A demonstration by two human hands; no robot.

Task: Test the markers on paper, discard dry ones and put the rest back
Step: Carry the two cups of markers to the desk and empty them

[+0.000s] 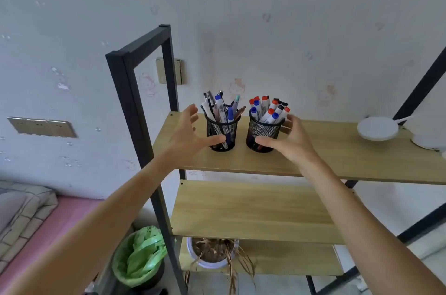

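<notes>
Two black mesh cups stand side by side on the top wooden shelf (337, 149). The left cup (220, 131) holds several pens and pencils. The right cup (264, 133) holds several white markers (269, 111) with red, blue and black caps. My left hand (190, 135) is spread wide at the left cup, thumb in front of its base, fingers apart beside the rim. My right hand (289, 140) cups around the right cup, thumb at its lower front, fingers behind its right side. Whether either hand touches its cup I cannot tell. No paper shows.
A black metal frame (128, 101) carries the shelves. A white round lamp base (377, 129) sits at the top shelf's right. The lower shelf (253, 212) is bare wood. A bin with a green bag (140, 256) and a pot with a dried plant (212, 253) stand below.
</notes>
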